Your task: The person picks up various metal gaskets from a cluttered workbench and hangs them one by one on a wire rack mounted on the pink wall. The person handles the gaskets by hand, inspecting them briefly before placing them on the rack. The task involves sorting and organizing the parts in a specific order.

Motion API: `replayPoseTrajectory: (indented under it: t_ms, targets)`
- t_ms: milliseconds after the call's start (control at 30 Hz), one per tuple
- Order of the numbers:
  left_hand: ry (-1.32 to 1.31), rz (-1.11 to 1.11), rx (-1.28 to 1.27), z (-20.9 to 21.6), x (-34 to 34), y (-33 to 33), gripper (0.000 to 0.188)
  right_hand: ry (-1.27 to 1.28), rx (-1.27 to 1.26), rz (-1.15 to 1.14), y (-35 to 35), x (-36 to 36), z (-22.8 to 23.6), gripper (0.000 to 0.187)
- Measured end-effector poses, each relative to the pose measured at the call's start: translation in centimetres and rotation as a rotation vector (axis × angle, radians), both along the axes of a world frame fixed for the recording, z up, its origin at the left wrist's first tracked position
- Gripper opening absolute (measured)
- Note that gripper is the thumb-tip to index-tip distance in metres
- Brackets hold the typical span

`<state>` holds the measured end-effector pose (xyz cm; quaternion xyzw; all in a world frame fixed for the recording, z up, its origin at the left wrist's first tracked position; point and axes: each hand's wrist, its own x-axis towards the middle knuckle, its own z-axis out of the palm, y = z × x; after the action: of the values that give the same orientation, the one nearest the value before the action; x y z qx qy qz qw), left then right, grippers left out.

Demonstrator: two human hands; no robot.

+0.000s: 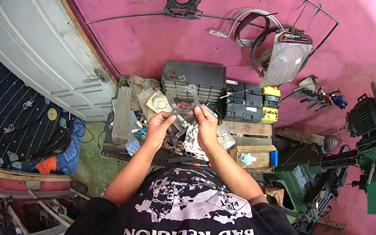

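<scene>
A thin, flat grey gasket (195,97) with a large rounded cutout is held up in front of me over the workbench. My left hand (161,125) pinches its lower left edge between thumb and fingers. On the other side, my right hand (206,124) grips it near the right edge, thumb uppermost. Behind the gasket stands a dark cabinet of small drawers (195,72), partly covered by it. Below my hands lie several round metal parts (172,144) and a white cut-out sheet (192,142).
Left on the bench is a stack of long grey strips (122,115). Black and yellow batteries (245,101) and a wooden tray (254,157) sit to the right. A green drill press (371,145) stands far right, a white door (49,38) at left.
</scene>
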<state>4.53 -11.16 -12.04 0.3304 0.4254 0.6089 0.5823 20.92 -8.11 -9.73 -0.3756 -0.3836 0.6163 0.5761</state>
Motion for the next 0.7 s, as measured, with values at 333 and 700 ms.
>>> replayPoseTrajectory:
  t_ms: [333, 700]
  targets:
    - [0.113, 0.021, 0.155, 3.2, -4.8, 5.6, 0.011, -0.360, 0.205, 0.075, 2.7, -0.5, 3.7, 0.031]
    - [0.264, 0.198, 0.591, 22.6, -4.6, 19.6, 0.011, -0.627, 0.648, -0.516, 15.7, -2.3, 21.5, 0.040]
